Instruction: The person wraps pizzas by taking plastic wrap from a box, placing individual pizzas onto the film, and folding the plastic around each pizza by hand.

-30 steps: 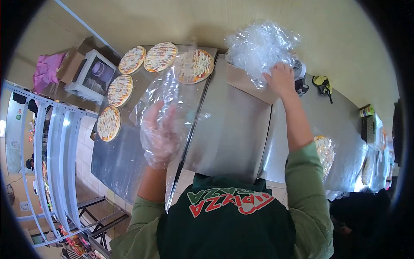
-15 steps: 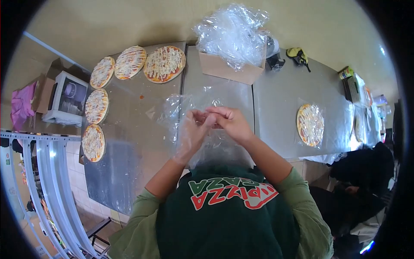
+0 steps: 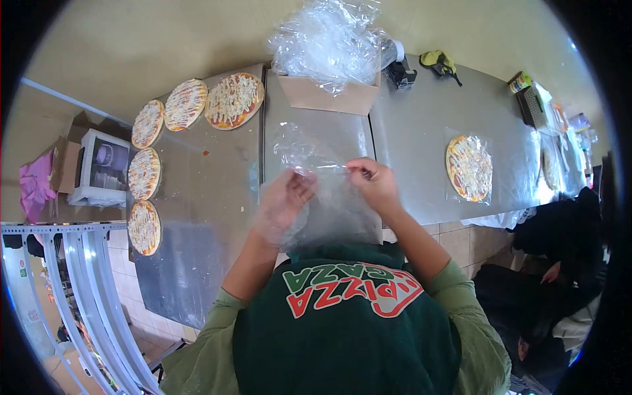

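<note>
A clear plastic bag is stretched between my hands, just in front of my apron. My right hand pinches its upper right edge between thumb and fingers. Behind the film, and apparently inside the bag, my left hand has its fingers apart and slightly bent; it is a little blurred. Loose film rises above both hands over the metal table. Whether the left fingers press on the plastic I cannot tell.
Several topped pizzas line the table's left and back edges. A wrapped pizza lies at right. Behind my hands stands a cardboard box heaped with clear bags. A metal rack is at left, a person in black at right.
My hands were together at the bag's edge and have moved apart. The bag is now spread wider between them, and the left fingers have opened. The view has shifted slightly.
</note>
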Demonstrator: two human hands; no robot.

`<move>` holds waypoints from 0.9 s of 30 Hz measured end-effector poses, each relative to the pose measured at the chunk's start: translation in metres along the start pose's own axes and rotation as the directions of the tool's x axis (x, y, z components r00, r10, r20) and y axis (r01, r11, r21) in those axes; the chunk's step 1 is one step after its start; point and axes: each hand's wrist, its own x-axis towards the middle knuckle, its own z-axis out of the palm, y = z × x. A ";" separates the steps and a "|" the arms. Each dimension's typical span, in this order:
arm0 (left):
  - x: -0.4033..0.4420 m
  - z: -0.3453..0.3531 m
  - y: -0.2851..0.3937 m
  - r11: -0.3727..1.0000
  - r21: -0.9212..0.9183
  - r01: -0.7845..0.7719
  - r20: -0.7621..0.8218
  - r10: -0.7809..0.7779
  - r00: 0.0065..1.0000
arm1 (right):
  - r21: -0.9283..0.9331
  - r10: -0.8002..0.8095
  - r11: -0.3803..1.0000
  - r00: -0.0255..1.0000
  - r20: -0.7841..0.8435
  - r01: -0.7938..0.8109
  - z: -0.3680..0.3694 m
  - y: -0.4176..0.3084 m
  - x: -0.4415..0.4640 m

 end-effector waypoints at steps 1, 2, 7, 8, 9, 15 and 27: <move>0.003 -0.015 0.006 0.981 -0.190 0.032 0.247 0.017 0.969 | -0.222 -0.046 0.974 0.998 -0.052 0.034 -0.014 0.007 0.004; 0.007 -0.028 0.008 0.926 -0.362 0.109 0.469 0.080 0.880 | -0.086 0.034 0.995 0.998 -0.054 -0.039 -0.026 0.016 0.008; 0.011 0.018 -0.023 0.928 0.314 -0.198 -0.094 0.238 0.967 | 0.738 0.295 0.622 0.951 0.089 -0.262 -0.031 -0.007 0.016; 0.009 0.032 -0.028 0.873 0.445 -0.199 -0.236 0.329 0.915 | 0.742 0.287 0.582 0.938 0.196 -0.333 -0.017 -0.026 0.004; 0.007 0.046 -0.032 0.813 0.563 -0.149 -0.370 0.409 0.834 | 0.735 0.279 0.541 0.912 0.302 -0.409 -0.007 -0.036 -0.011; -0.028 0.008 0.029 0.978 0.177 -0.106 -0.263 0.151 0.953 | 0.760 0.519 0.604 0.843 -0.145 -0.241 -0.123 0.075 0.041; -0.008 -0.132 -0.024 -0.207 0.890 0.405 0.013 0.902 0.431 | -0.595 0.070 0.744 0.922 -0.382 -0.303 -0.184 0.174 0.025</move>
